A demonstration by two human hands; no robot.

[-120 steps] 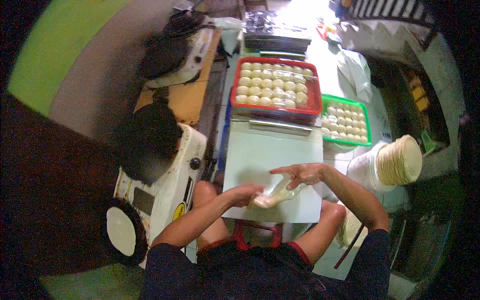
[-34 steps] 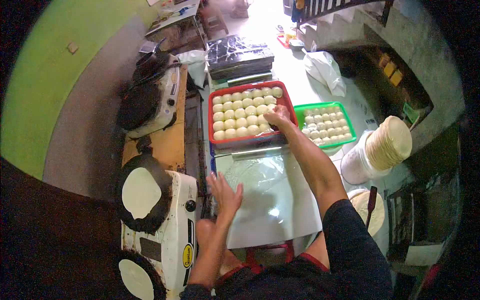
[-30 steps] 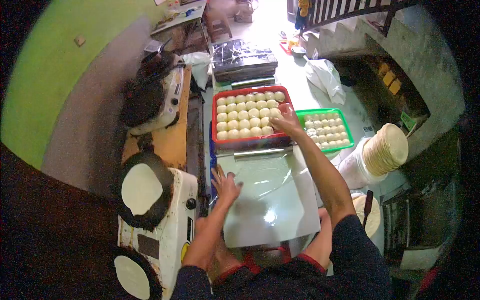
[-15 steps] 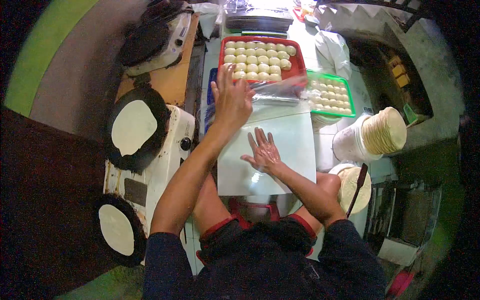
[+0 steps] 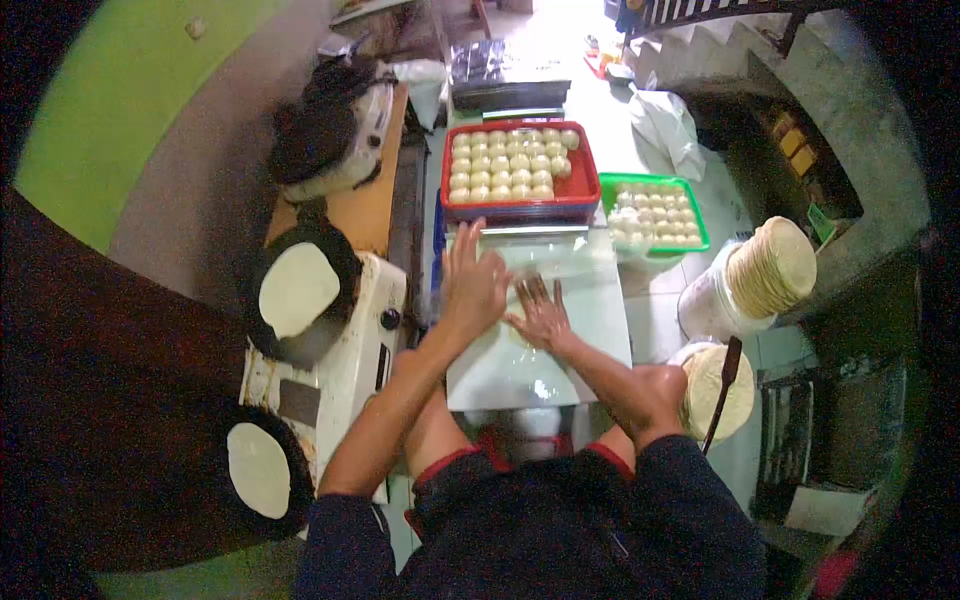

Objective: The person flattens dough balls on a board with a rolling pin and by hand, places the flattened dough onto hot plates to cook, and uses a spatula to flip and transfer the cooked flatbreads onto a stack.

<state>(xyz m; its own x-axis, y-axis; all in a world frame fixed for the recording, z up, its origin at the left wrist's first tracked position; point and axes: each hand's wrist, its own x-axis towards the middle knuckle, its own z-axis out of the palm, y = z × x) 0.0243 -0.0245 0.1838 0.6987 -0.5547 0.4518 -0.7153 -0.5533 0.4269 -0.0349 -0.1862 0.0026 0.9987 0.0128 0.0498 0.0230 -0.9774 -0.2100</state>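
My right hand point(image 5: 542, 318) lies flat with fingers spread on the white board point(image 5: 590, 370) across my lap. A small pale patch, perhaps dough, shows at the heel of that hand. Left of it, my left hand point(image 5: 474, 288) is raised over the board, fingers stretched upward and apart, with no clear hold on anything. A blurred clear plastic sheet point(image 5: 575, 262) lies across the board's far part. Just beyond stands a red tray point(image 5: 574, 188) with rows of round dough balls point(image 5: 500, 165).
A green tray point(image 5: 655, 249) of dough balls sits at the right. Stacked flatbreads point(image 5: 790, 262) top white buckets, with a dark spatula point(image 5: 727, 375) by the nearer stack. At left, a stove point(image 5: 365, 340) carries black pans with flat dough rounds point(image 5: 299, 288).
My left hand has come down and nearer, from the red tray's edge to over the board. The plastic sheet has moved off the tray's front. The camera view has shifted.
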